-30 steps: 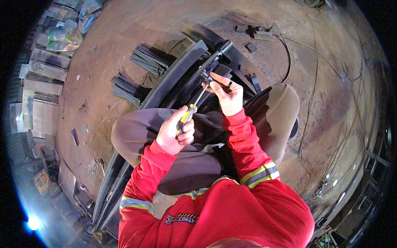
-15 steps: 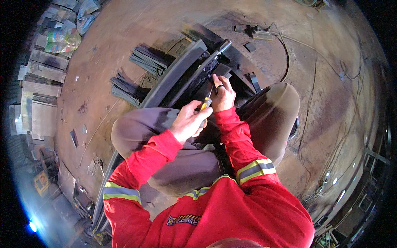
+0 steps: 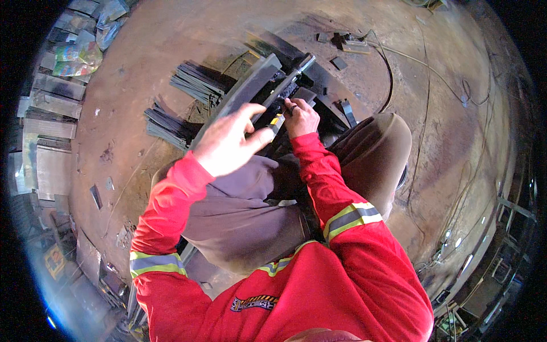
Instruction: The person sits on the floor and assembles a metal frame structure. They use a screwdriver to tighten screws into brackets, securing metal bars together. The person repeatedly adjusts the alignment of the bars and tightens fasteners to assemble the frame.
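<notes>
My left hand (image 3: 231, 141) is open, thumb and fingers spread, to the left of a screwdriver (image 3: 278, 124) with a yellow and grey handle. I cannot tell whether its fingertips touch the handle. My right hand (image 3: 302, 118) is closed, its fingers pinched around the thin shaft end of the screwdriver; a dark ring shows on one finger. The tip is hidden by those fingers, beside a long dark metal bar (image 3: 292, 75) with a bright end. Alongside it on the left lies a wide dark grey metal profile (image 3: 242, 91).
Two bundles of dark flat strips, one farther away (image 3: 196, 82) and one nearer (image 3: 168, 125), lie left of the profile. A black cable (image 3: 391, 80) curves over the brown floor at right. Metal sheets (image 3: 54, 142) line the left side. My bent knees flank the work.
My left hand has let go of the screwdriver handle, opened and moved left. My right hand stays by the bar with the screwdriver. The view has shifted slightly.
</notes>
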Demonstrator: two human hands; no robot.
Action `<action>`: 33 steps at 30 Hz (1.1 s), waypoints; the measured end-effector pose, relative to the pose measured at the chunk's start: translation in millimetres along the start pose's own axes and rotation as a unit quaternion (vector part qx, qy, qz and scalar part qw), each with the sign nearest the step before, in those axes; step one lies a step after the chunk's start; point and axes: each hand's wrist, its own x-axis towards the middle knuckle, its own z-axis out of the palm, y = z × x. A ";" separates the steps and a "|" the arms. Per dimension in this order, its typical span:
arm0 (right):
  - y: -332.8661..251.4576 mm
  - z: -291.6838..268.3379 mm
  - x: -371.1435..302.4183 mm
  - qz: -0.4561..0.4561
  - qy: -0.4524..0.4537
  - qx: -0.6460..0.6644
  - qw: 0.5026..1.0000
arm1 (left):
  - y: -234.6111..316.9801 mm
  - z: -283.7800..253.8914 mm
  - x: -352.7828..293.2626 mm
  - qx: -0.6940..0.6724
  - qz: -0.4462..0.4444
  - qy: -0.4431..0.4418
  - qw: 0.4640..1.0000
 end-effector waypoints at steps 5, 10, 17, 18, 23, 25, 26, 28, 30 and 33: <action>-2.2 -1.6 0.6 0.000 -0.013 0.004 1.000 | -4.3 14.9 -2.0 0.089 0.118 0.020 0.989; -1.2 2.4 3.9 -0.009 0.015 0.044 0.999 | -11.0 26.5 6.8 0.172 0.144 0.013 0.975; -6.8 -0.8 7.4 0.038 0.000 0.067 0.997 | -1.2 23.9 21.8 0.209 0.160 0.071 0.962; -8.8 -0.9 8.0 0.044 0.011 0.067 0.997 | 2.1 22.2 22.6 0.210 0.154 0.062 0.964; -9.2 -0.5 3.3 0.045 0.031 0.083 0.995 | 0.6 24.1 16.3 0.217 0.156 0.046 0.962; -8.3 -1.1 3.3 0.045 0.032 0.086 0.995 | -0.5 25.2 14.4 0.200 0.156 0.060 0.966; -8.0 -0.8 3.5 0.048 0.031 0.087 0.995 | 0.8 24.2 15.2 0.196 0.142 0.060 0.968; -7.4 -0.2 4.7 0.076 0.014 0.103 0.992 | 5.1 22.0 21.7 0.187 0.114 0.061 0.974; -6.7 0.1 6.5 0.125 -0.019 0.134 0.983 | 12.3 22.9 33.8 0.157 0.110 0.077 0.978; -5.5 -1.6 10.7 0.170 -0.029 0.189 0.967 | 15.3 23.9 48.9 0.179 0.116 0.089 0.973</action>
